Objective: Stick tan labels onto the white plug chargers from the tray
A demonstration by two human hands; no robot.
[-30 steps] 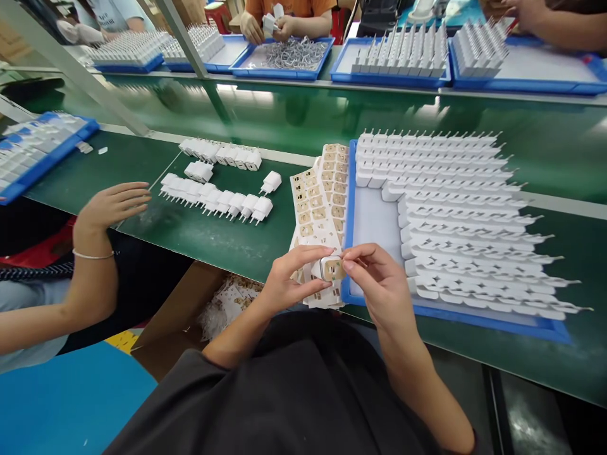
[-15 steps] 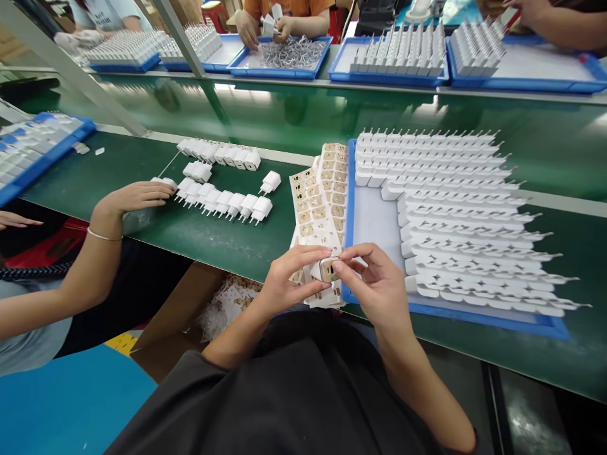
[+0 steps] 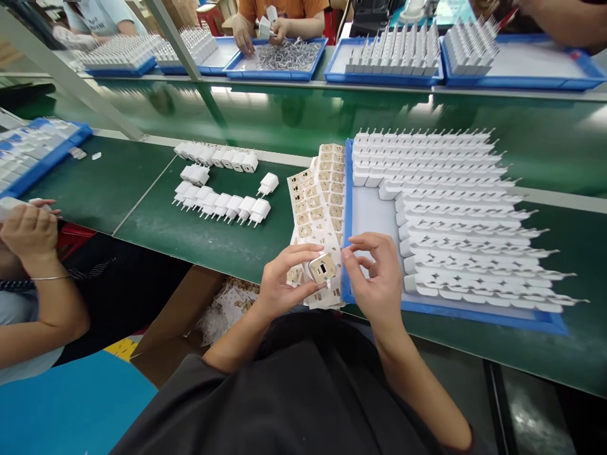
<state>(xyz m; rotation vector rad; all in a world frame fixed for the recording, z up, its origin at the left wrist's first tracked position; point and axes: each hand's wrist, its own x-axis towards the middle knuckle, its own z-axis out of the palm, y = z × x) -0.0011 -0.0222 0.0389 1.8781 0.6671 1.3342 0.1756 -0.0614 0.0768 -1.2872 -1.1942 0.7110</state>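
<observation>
One charger (image 3: 322, 268) gripped in left hand (image 3: 284, 283); right hand (image 3: 377, 278) now off it, fingers loose.

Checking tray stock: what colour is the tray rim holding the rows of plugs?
Blue; the tray rim shows clearly in the head view, around the white plugs.

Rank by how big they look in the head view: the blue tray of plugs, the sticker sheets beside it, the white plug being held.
1. blue tray
2. sticker sheets
3. white plug, held in the left hand, nearest the camera yet smallest.
</observation>
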